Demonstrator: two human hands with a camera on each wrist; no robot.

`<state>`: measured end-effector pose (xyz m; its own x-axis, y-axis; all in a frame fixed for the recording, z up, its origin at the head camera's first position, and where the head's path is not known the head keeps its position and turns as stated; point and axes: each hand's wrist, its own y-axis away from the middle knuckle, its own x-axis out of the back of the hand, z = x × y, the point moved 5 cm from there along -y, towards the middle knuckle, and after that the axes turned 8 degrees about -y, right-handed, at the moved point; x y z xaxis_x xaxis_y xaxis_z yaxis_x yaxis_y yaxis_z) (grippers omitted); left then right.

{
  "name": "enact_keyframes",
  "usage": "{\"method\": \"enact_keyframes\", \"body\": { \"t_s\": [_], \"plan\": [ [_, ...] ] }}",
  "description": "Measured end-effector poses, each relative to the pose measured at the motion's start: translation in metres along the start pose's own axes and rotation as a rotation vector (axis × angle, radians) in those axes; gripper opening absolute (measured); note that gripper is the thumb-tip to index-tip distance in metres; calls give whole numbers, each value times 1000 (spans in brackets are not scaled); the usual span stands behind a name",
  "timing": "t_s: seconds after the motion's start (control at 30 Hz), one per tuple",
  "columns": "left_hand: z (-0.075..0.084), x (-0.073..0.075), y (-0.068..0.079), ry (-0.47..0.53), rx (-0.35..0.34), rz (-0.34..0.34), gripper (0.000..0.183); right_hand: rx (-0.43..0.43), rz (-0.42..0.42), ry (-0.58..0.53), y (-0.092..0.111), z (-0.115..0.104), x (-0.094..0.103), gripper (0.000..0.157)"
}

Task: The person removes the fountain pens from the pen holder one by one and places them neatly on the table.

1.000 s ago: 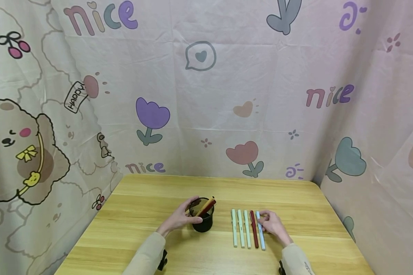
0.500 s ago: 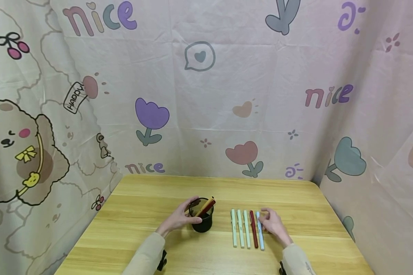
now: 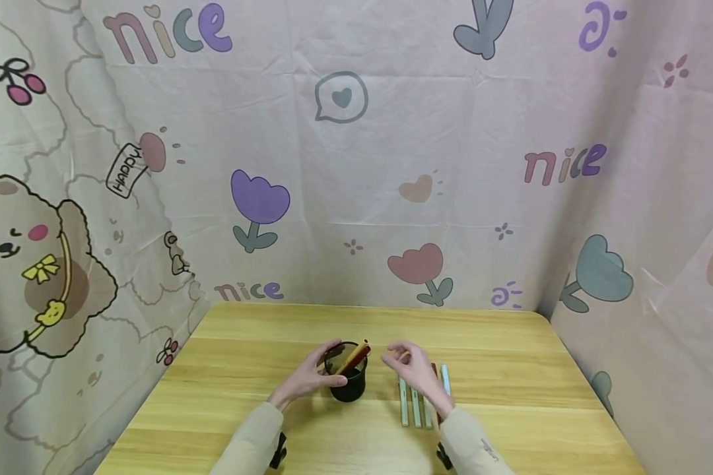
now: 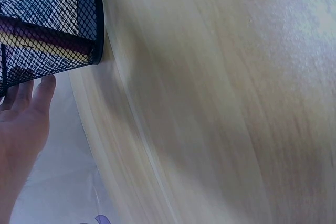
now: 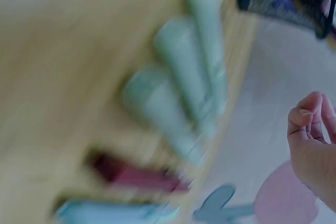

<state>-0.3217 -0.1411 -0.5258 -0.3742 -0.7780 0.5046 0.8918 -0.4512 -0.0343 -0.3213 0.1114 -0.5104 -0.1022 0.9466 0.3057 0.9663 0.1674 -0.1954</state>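
My left hand (image 3: 305, 381) grips a black mesh pen holder (image 3: 348, 390) by its upper part, thumb on the near side and fingers behind. Inside it lean a yellow pen (image 3: 352, 357) and a dark red pen (image 3: 361, 358). My right hand (image 3: 414, 368) hovers just right of the holder, fingers loosely curled with nothing between them. Beneath that arm lies a row of three mint green pens (image 5: 205, 30), a dark red pen (image 5: 139, 177) and a light blue pen (image 3: 445, 378), partly hidden in the head view and blurred in the right wrist view.
Everything stands on a light wooden table (image 3: 243, 330). A printed cloth (image 3: 344, 178) hangs behind it and along both sides.
My right hand has left the light blue pen and moved left and away from me, over the row toward the holder. The left hand and holder stay put.
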Motion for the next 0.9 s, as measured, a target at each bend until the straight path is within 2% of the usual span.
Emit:
{"method": "enact_keyframes", "body": {
  "t_s": [0.13,0.3,0.73,0.9],
  "plan": [
    [1,0,0,9,-11,-4,90,15,-37,13,-8,-12,-23,39],
    [0,0,-1,18,-9,-7,90,7,-44,39,-15,-14,-36,36],
    [-2,-1,-1,37,7,-2,90,46,-15,43,-19,-16,-43,25],
    [-2,0,-1,28,10,0,90,25,-21,9,-19,-15,-43,23]
  ]
}}
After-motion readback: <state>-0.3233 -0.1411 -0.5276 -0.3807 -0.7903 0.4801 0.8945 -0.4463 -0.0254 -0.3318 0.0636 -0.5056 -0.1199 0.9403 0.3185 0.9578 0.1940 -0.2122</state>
